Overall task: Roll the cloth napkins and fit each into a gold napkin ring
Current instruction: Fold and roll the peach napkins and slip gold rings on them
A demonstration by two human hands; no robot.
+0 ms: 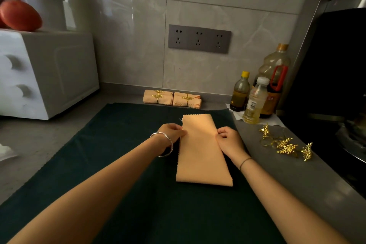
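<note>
Folded peach cloth napkin (202,150) lying flat on a dark green cloth mat (118,144) spread over the grey tabletop (287,180), right of the mat's centre. The napkin's long axis runs from the near edge of the tabletop toward the far edge at the wall, so its two long sides face the two hands. The left hand (172,130) meets the left long side and the right hand (230,139) the right long side, opposite each other and both on the far half of the strip; neither hand is clearly nearer. The fingers (181,132) of each hand are curled and pinch the napkin's edge. The napkin appears as a smooth, unrolled band: scalloped along the far short end and the left side, with a rounded fold at the near short end. Judged from this layout, rolling must proceed along the long axis, so the hands would need to shift to one short end. Loose gold leaf-shaped napkin rings (285,145) lie near the right edge of the tabletop, closest to the right hand. Finished ringed peach rolls (172,98) rest along the far edge.
</note>
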